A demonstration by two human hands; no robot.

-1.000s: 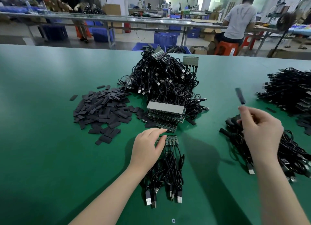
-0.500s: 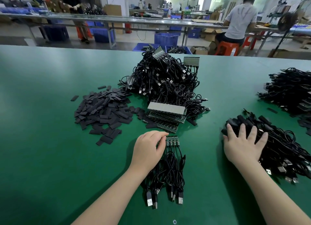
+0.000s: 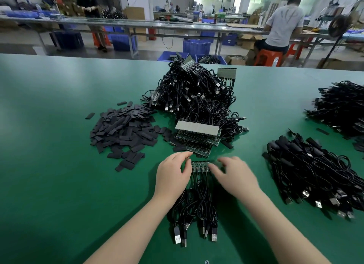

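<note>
Strip of small boards (image 3: pixel 200 166) lies crosswise between both hands: left hand (image 3: pixel 173 175) pinches one end, right hand (image 3: pixel 234 175), fingers loosely spread, just beside the other.

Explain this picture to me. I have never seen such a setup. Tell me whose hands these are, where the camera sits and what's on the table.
There is no machine here: a person works with bare hands, and one camera worn on their head looks forward and down. On the green table lie a heap of flat black pieces, a big tangle of black USB cables, a stack of circuit board strips, and a tidier cable pile at the right. The left hand pinches the left end of a short board strip with attached cables; the right hand, blurred, reaches its other end with loose fingers.
</note>
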